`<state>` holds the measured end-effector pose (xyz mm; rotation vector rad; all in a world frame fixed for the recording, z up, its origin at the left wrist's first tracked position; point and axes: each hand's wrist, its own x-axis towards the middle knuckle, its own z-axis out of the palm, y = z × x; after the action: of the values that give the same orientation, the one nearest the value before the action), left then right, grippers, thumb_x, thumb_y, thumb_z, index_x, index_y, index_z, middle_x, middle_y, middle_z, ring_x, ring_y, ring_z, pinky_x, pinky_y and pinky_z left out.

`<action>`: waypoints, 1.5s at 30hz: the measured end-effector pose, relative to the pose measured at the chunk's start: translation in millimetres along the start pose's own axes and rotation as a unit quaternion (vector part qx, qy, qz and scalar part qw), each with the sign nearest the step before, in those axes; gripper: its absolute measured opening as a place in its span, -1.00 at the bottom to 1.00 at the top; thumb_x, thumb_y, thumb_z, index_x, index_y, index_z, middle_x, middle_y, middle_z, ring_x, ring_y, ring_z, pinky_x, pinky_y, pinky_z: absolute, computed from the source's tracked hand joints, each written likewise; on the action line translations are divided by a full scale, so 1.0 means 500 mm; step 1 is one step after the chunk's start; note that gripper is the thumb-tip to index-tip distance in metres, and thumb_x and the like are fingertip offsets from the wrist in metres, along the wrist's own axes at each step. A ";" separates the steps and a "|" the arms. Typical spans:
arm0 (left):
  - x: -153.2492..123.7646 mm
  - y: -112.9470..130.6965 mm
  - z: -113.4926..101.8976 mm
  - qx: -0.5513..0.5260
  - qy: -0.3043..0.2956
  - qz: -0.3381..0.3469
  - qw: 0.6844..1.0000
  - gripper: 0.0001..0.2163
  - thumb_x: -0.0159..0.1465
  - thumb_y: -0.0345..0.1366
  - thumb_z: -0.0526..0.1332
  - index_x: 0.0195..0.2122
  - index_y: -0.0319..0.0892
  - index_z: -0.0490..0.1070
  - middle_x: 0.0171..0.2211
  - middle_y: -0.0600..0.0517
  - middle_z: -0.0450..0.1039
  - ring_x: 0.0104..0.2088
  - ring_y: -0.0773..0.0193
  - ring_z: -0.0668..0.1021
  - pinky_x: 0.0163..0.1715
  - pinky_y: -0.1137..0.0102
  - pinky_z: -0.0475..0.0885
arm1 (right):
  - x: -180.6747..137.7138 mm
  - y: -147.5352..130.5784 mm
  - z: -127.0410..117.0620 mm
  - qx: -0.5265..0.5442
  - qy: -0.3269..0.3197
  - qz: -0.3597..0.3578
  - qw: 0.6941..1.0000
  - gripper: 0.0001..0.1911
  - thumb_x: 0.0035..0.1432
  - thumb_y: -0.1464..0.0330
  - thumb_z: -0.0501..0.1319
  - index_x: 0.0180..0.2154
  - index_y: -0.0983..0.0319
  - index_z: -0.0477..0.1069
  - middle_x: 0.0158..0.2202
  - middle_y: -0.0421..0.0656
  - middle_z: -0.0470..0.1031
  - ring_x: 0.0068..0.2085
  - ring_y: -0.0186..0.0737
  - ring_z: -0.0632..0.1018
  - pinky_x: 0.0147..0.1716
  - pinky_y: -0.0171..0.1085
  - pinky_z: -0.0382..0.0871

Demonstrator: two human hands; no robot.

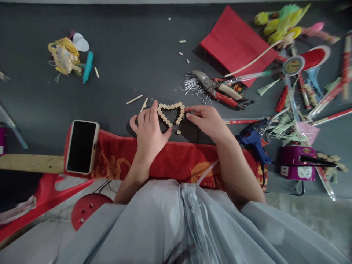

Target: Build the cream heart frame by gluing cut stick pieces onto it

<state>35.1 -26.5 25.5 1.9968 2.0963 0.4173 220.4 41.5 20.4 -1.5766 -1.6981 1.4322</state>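
A heart-shaped outline of small pale beige pieces lies on the dark table, with a gap near its bottom point. Just below that gap sits a small loose flower-like cluster of the same pieces. My left hand rests flat with fingers spread; its index finger and thumb border the heart's left side. At the right side, my right hand has its index fingertip at the heart's edge. The thumb stays slightly apart from that finger, and nothing shows between them. Thin pale sticks lie beyond my left hand.
Pruning shears, red paper and a blue glue gun lie to the right, among ribbons and craft pieces. A phone rests on the red towel along the near edge. Yellow thread and a teal tube are far left.
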 end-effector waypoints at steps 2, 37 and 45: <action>-0.001 0.001 0.000 0.002 0.001 -0.001 1.000 -0.25 0.19 -0.24 0.31 0.39 -0.19 0.09 0.27 -0.22 0.38 0.25 -0.12 0.39 0.29 -0.04 0.06 | 0.000 0.000 0.001 0.001 0.001 -0.005 1.000 -0.63 0.12 0.37 0.19 -0.09 0.37 0.60 -0.60 -0.34 0.22 -0.55 -0.45 0.16 -0.53 -0.34 -0.02; 0.001 0.006 0.001 -0.002 -0.013 -0.018 1.000 -0.24 0.19 -0.20 0.30 0.41 -0.13 0.08 0.30 -0.19 0.34 0.29 -0.14 0.34 0.32 -0.06 0.00 | -0.075 -0.026 -0.005 -0.388 -0.070 -0.102 0.913 -0.78 0.13 0.37 0.26 -0.14 0.21 0.51 -0.33 -0.15 0.59 -0.36 -0.19 0.49 -0.40 -0.27 0.08; 0.002 0.010 -0.001 0.001 -0.012 -0.017 1.000 -0.27 0.22 -0.18 0.27 0.40 -0.20 0.10 0.30 -0.23 0.33 0.28 -0.15 0.35 0.31 -0.04 0.01 | -0.066 -0.027 0.018 -0.392 -0.062 -0.118 0.910 -0.73 0.21 0.32 0.23 -0.06 0.19 0.55 -0.30 -0.12 0.64 -0.29 -0.12 0.58 -0.39 -0.25 0.10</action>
<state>39.5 -25.2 27.9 1.9540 2.1153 0.3834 215.3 10.4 39.6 -1.5591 -2.6452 0.7580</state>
